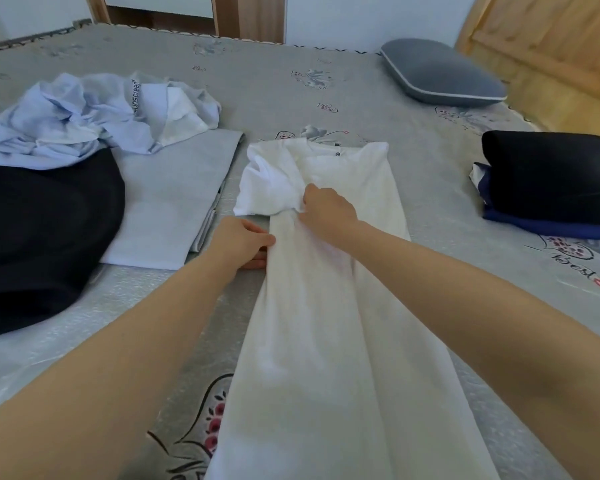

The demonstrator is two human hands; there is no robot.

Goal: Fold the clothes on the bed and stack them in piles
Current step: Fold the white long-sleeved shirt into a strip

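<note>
White shirt (340,306) lies lengthwise on the bed (326,81), collar end away from the person, body already folded into a long narrow strip running toward the camera. Left sleeve bunched and sticking out at the far left of the strip.

Left hand (241,242): grips the shirt's left edge, thumb on top, fingers tucked under the fabric. Right hand (328,207): rests on the shirt near the sleeve, fingers curled and pinching the bunched sleeve cloth.

Left of the shirt: folded pale blue garment (174,202) lying flat, just beside it. Crumpled heap of light blue and white clothes (94,112) sits at its far end. Black garment (39,237) spread unfolded further left, touching the pale blue one.

Right side, well apart from the shirt: dark pile (555,181), black on top, navy beneath. Grey pillow (440,74) near the wooden headboard (551,46).
</note>
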